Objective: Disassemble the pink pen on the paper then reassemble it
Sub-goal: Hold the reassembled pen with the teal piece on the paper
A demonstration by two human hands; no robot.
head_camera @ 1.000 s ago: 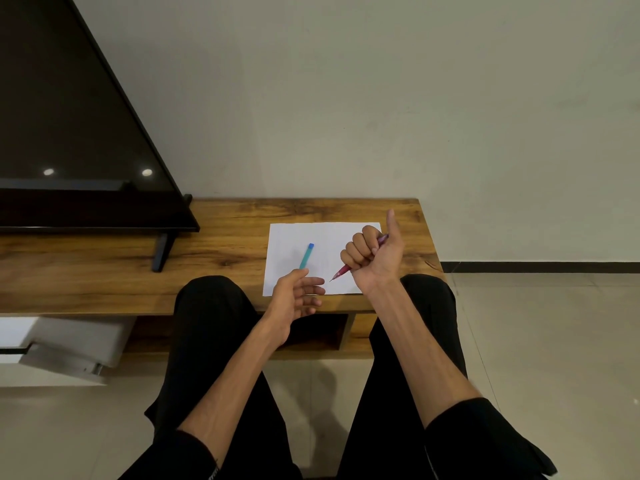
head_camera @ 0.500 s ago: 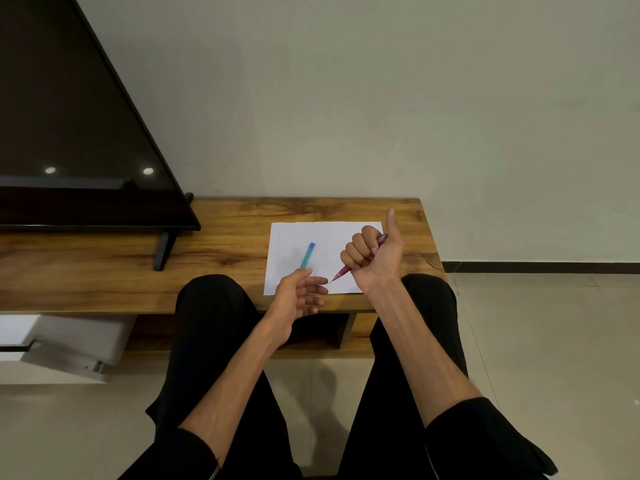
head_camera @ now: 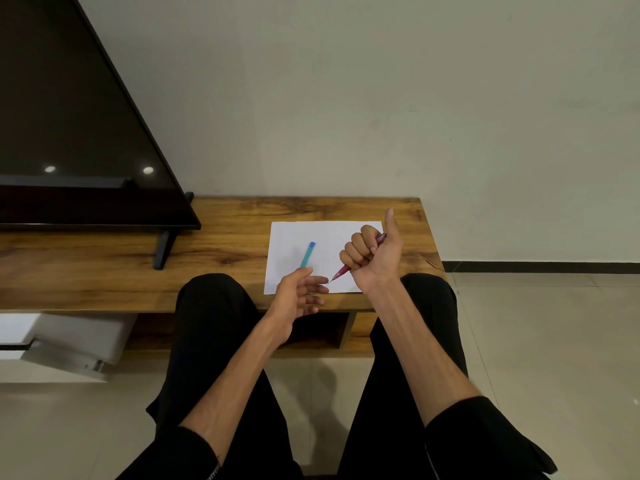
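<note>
right hand (head_camera: 372,256) fisted around pink pen (head_camera: 343,270) | left hand (head_camera: 299,294) loose, empty | pinch tip end, twist off over paper (head_camera: 294,237)

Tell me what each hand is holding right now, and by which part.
The right hand grips the pink pen in a fist around its barrel's middle, thumb raised, tip pointing toward the left hand. The left hand is open and holds nothing.
</note>
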